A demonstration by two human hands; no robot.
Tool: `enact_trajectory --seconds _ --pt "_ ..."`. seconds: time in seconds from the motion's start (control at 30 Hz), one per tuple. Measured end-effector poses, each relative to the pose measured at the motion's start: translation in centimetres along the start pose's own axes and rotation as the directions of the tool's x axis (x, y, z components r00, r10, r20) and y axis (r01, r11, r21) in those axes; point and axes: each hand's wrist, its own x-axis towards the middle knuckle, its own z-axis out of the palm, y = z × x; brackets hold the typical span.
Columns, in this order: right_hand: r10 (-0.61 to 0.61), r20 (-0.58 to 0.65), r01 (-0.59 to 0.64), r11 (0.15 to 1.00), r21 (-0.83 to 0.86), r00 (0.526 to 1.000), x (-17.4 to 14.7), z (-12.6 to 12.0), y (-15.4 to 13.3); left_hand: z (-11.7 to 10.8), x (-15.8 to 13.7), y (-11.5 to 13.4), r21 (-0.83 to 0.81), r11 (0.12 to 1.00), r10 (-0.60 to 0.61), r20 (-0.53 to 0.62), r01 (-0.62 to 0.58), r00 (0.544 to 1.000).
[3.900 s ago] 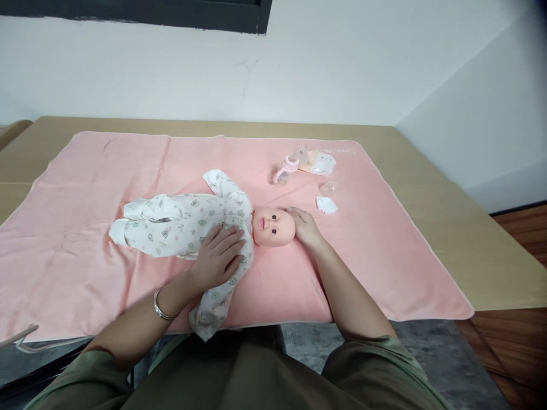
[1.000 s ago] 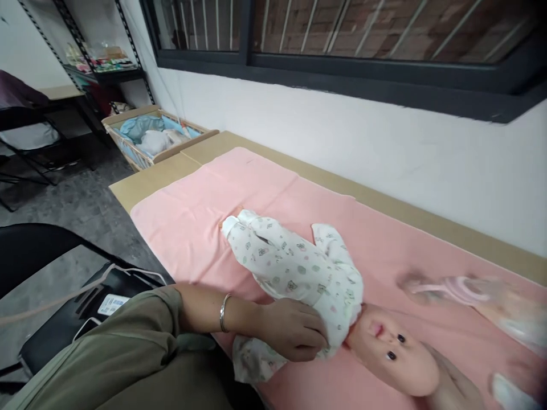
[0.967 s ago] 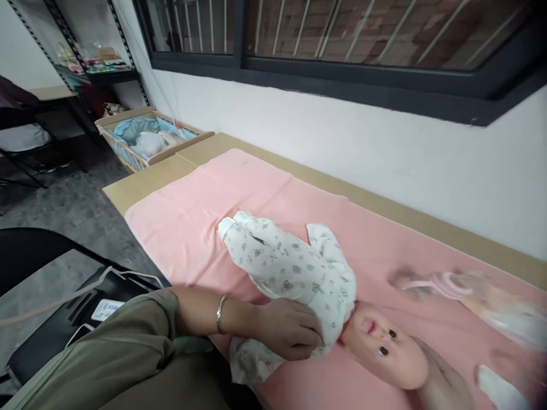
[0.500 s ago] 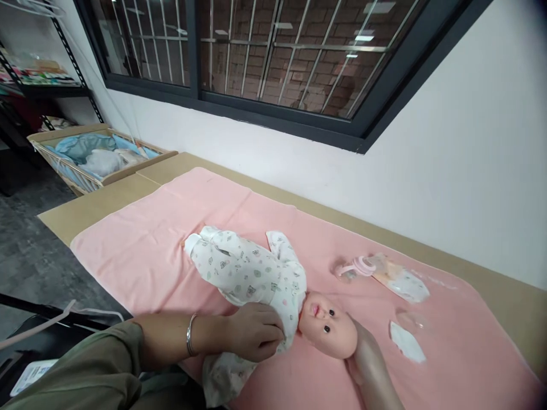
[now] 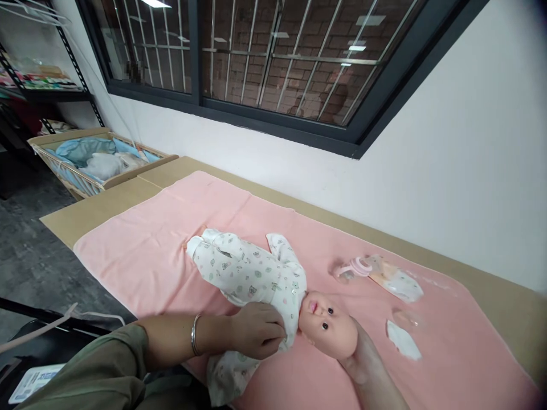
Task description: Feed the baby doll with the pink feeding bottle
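Note:
A baby doll in a white printed sleepsuit lies on its back on a pink blanket over a tan table. My left hand rests on the doll's near shoulder, fingers curled into the sleepsuit cloth. My right hand lies under and behind the doll's head, cupping it. The doll's near sleeve hangs over the table's front edge.
A pink pacifier-type feeder, a patterned bib, a clear cap and a small white cloth lie on the blanket right of the head. A crib with blue bedding stands at the far left under a barred window.
The view swung left and up, from the table to the window and crib, then steadied. Both hands have stayed on the doll; the left hand's fingers have curled into the cloth.

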Motion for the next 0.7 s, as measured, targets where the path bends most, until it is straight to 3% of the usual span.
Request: enact_trajectory --seconds 0.1,0.23,0.4,0.47,0.53,0.57,0.6,0.63,0.67,0.7 --pt "0.034 -0.027 -0.033 0.998 0.053 0.999 -1.4 1.5 -0.7 0.0 -0.2 -0.1 0.018 1.000 0.003 0.064 -0.004 0.998" --pt "0.052 0.004 -0.052 0.986 0.161 0.999 -2.7 3.2 -1.1 0.0 -0.2 -0.3 0.009 1.000 -0.011 -0.001 0.012 1.000" --pt "0.034 0.075 -0.052 0.966 0.252 0.997 -3.2 3.2 -0.2 0.0 -0.3 -0.5 0.019 0.999 -0.043 0.074 0.042 0.996" --pt "-0.034 0.096 0.012 0.975 0.223 0.995 -2.8 3.0 0.4 -0.1 -0.3 -0.5 0.010 0.999 -0.054 0.078 0.054 0.995" --pt "-0.249 0.082 0.254 0.965 -0.059 0.965 -2.2 3.1 1.0 -0.3 -0.3 -0.5 -0.011 0.998 -0.059 0.057 0.060 0.997" --pt "-0.467 0.073 0.461 0.816 -0.348 0.881 -1.8 3.3 1.2 -0.4 -0.3 -0.5 -0.021 0.998 -0.059 0.048 0.060 0.997" --pt "-0.713 0.127 0.597 0.460 -0.657 0.689 -1.3 3.4 1.3 -0.5 -0.3 -0.5 -0.030 0.998 -0.059 0.040 0.060 0.997" --pt "-0.867 0.269 0.509 -0.021 -0.861 0.420 -0.9 3.6 1.4 -0.6 -0.3 -0.5 -0.036 0.998 -0.059 0.037 0.060 0.998" --pt "-0.876 0.448 0.207 -0.412 -0.888 0.179 -0.4 3.8 1.4 -0.6 -0.2 -0.5 -0.040 0.997 -0.059 0.035 0.060 0.998" --pt "-0.797 0.603 -0.173 -0.600 -0.781 0.036 0.0 4.0 1.4 -0.7 -0.2 -0.5 -0.043 0.997 -0.058 0.031 0.060 0.998"
